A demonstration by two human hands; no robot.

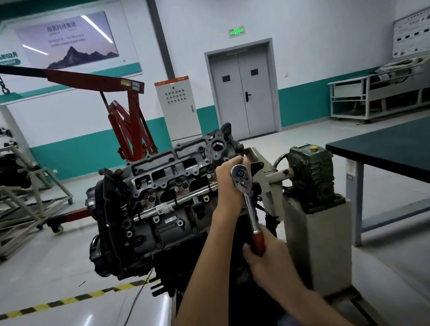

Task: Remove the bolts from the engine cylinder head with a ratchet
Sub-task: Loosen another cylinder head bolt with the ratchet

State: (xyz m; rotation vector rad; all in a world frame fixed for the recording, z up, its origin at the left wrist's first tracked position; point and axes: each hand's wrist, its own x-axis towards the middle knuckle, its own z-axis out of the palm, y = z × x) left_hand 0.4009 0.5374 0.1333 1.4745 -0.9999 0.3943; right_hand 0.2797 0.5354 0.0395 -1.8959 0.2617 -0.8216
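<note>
Ratchet (249,205) sits at the right end of the engine cylinder head (165,179), near a green gearbox (309,174), with the right hand (266,257) wrapped around its red handle and the left hand (230,180) curled just beside its head, whose grip I cannot tell.

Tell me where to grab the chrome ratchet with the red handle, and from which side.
Grip the red handle of the chrome ratchet from the near side: the shaft slopes down toward you from its head at the grey engine cylinder head. The right hand grips there.
</note>
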